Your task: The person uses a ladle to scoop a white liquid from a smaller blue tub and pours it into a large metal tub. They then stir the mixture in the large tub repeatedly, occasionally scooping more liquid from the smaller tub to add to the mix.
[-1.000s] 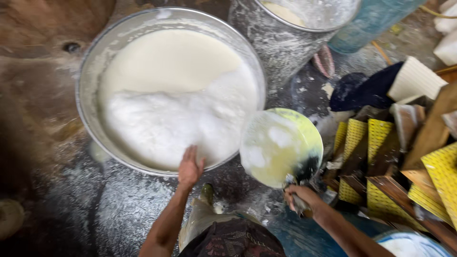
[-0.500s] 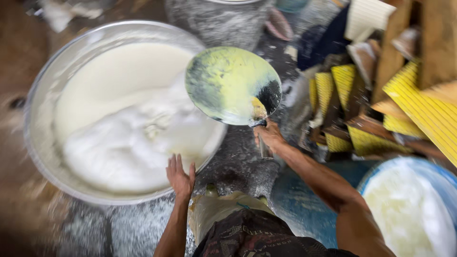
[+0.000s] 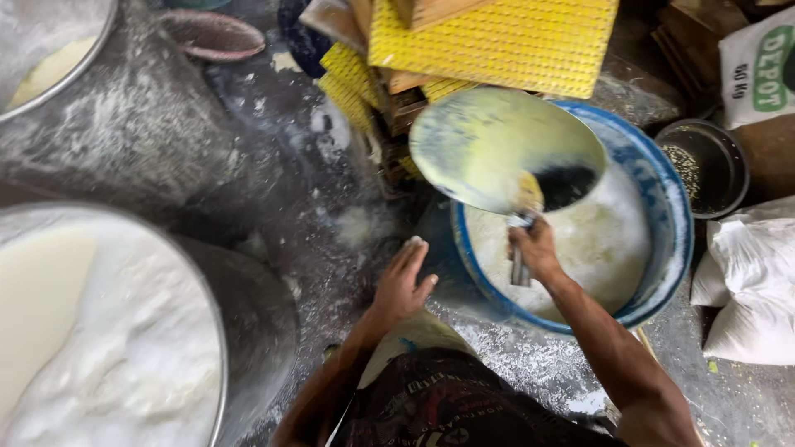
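Floor (image 3: 315, 215) is dark concrete, wet-looking, dusted with white powder. Right hand (image 3: 534, 248) is clamped on the handle of a round yellow-green scoop pan (image 3: 489, 145), held tilted over the blue-rimmed tub (image 3: 662, 199) of white paste. Left hand (image 3: 402, 281) hangs open, fingers spread, just left of the tub, touching nothing. Big metal basin (image 3: 248, 331) of white liquid sits well left of the tub. Yellow mesh trays (image 3: 497, 37) stack behind the tub, white sacks (image 3: 745, 281) to its right.

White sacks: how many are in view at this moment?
2. One printed sack sits at the top right corner, and a plain sack lies at the right edge beside the blue tub. More may lie outside the frame.
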A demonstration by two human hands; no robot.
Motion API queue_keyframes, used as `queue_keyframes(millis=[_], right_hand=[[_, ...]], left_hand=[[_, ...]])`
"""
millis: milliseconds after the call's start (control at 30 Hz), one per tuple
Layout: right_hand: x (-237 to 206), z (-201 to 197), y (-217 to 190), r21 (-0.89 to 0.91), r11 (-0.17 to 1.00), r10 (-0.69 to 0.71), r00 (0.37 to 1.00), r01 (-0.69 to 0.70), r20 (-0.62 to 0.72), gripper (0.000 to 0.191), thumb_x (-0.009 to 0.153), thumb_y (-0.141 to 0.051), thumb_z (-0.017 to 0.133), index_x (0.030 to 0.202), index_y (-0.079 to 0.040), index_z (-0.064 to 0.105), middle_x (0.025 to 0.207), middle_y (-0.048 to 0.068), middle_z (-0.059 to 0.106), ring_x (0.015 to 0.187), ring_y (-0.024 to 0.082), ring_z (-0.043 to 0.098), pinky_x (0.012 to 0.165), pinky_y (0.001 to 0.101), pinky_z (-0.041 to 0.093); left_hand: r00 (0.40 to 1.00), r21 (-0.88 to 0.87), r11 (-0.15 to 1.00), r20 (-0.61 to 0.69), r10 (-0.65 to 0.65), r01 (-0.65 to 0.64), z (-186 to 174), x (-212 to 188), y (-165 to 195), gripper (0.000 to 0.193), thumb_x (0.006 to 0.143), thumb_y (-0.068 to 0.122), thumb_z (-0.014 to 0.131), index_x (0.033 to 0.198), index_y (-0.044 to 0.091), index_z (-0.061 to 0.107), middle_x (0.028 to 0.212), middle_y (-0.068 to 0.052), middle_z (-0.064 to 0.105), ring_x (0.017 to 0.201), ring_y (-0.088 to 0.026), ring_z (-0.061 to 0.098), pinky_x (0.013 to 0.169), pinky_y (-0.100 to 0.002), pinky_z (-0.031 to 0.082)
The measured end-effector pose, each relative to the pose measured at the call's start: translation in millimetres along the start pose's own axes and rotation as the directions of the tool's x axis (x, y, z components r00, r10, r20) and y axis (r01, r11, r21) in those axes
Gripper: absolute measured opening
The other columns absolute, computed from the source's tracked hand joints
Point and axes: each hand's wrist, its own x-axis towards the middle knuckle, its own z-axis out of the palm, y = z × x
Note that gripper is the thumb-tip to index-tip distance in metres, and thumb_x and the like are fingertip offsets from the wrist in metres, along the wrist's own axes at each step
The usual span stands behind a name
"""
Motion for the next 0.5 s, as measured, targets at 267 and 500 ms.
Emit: queue_keyframes(millis=[267,500], right_hand=[[9.9,-174.1,50.5,-0.553,0.76,-0.139,0.745,-0.342,-0.652,0.05,0.091,-0.029,0.075,0.117,0.007,0.052,0.087,0.029,0.072,0.079,0.041,0.071,0.076,0.0492,0.057],[26.0,-129.7,86.1,0.043,0.708,0.685,0.671,-0.705,-0.283,0.03,0.097,-0.026,0.063,0.094,0.003,0.068,0.074,0.015,0.066,0.062,0.03,0.062,0.053,0.0473,0.053]], left_hand=[[0.957,0.207,0.977,0.289,-0.016,-0.046,102.0,70.8,22.6,0.087,0.099,0.055,0.059,0.158,0.0,0.03,0.165,-0.028,0.018,0.152,-0.052,0.014,0.124,-0.057,0.017],[0.987,0.171,0.976,0.113,0.114,-0.133,93.1,61.2,11.1,0.082,0.098,0.06,0.058,0.154,0.003,0.042,0.168,-0.021,0.025,0.153,-0.049,0.019,0.121,-0.058,0.023]])
